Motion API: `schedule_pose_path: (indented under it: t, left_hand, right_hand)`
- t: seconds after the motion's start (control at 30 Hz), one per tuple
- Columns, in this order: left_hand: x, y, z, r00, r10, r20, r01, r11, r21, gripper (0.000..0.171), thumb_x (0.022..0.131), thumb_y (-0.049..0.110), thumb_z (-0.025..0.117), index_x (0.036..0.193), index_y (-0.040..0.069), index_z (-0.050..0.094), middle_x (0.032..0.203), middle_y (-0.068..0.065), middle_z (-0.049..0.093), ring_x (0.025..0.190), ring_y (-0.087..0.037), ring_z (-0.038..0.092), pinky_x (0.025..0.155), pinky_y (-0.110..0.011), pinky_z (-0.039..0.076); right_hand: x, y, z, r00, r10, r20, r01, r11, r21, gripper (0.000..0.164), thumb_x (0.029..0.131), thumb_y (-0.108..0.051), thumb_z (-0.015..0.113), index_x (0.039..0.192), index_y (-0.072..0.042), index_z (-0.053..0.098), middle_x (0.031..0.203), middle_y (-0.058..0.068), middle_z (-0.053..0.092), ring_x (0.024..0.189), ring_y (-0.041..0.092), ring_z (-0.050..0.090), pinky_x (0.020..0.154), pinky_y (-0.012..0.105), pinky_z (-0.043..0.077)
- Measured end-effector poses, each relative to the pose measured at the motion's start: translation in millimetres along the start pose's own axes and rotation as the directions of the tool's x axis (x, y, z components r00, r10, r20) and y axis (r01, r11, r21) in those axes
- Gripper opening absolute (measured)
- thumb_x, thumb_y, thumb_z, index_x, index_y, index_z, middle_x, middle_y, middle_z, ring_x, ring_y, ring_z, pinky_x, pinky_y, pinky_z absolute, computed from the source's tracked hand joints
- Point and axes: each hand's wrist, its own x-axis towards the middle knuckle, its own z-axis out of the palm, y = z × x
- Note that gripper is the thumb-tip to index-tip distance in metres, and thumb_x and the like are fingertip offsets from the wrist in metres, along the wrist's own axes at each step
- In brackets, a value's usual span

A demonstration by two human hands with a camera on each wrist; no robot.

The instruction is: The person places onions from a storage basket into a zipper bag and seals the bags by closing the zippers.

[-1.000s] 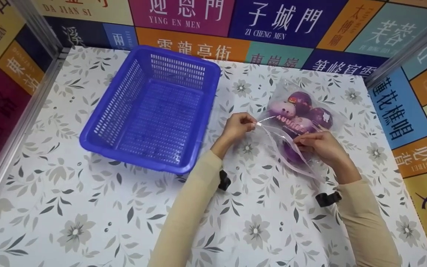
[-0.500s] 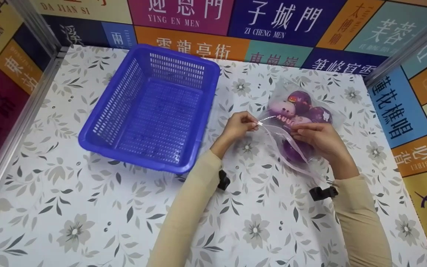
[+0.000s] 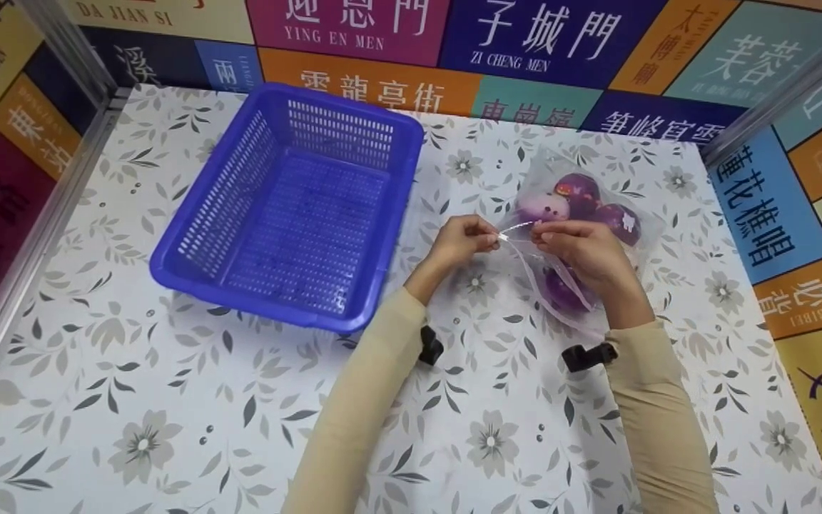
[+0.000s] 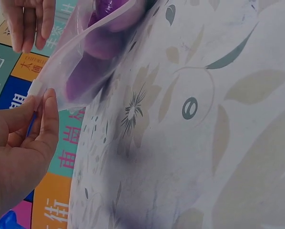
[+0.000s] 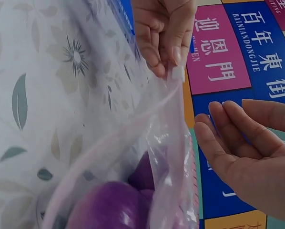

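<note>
A clear zip bag [image 3: 539, 168] with a pinkish closure strip lies on the right of the table, its mouth parted. Several round, shiny purple objects [image 3: 576, 195] are inside; their kind is unclear. At the mouth's left end, my left hand [image 3: 458, 244] pinches the corner by a small white slider [image 5: 178, 75] between thumb and fingers. My right hand [image 3: 588, 258] hovers over the bag's mouth, partly covering its contents. In the right wrist view this right hand [image 5: 252, 148] has loosely bent fingers, with nothing between them, apart from the bag.
A blue perforated plastic basket [image 3: 290, 314] stands left of the bag, with no contents visible. The table [image 3: 268, 442] has a leaf-and-flower cover. Coloured panels [image 3: 354, 28] with lettering enclose its back and sides. Black wrist mounts [image 3: 588, 356] sit on both sleeves.
My right hand has left the bag's edge and moved left along the mouth, closer to my left hand. The left hand keeps its pinch on the corner. The basket has stayed put.
</note>
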Motion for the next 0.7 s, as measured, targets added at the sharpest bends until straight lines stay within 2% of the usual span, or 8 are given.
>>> schedule_pose_path:
  t: [0.27,0.5,0.7]
  left_hand:
    - [0.2,-0.5,1.0,1.000,-0.002,-0.003,0.002,0.999,-0.032,0.010,0.085,-0.009,0.056,0.089,-0.018,0.057,0.081,-0.023,0.062,0.070,-0.019,0.061,0.074,-0.028,0.053]
    - [-0.7,0.7,1.1,0.999,0.033,-0.013,-0.033,0.999,0.009,0.009,0.085,-0.008,0.057,0.087,-0.017,0.058,0.069,-0.008,0.059,0.064,-0.012,0.058,0.069,-0.025,0.054]
    - [-0.5,2.3,2.2,0.999,0.035,-0.019,-0.035,0.999,0.012,0.009,0.085,-0.008,0.057,0.086,-0.017,0.058,0.067,-0.006,0.058,0.062,-0.011,0.058,0.067,-0.024,0.054]
  right_hand:
    - [13,9,10,0.998,-0.008,-0.056,0.007,1.000,-0.019,0.013,0.081,0.007,0.062,0.092,0.005,0.069,0.085,0.009,0.067,0.080,0.015,0.061,0.076,0.025,0.051]
    - [17,13,16,0.998,-0.003,-0.070,0.005,1.000,0.025,0.015,0.080,0.011,0.061,0.093,0.007,0.069,0.086,0.009,0.067,0.082,0.018,0.061,0.078,0.027,0.051]
    - [20,14,20,0.995,-0.038,-0.093,0.038,0.999,-0.007,0.015,0.080,0.012,0.060,0.093,0.008,0.068,0.085,0.007,0.068,0.082,0.016,0.062,0.075,0.025,0.051]
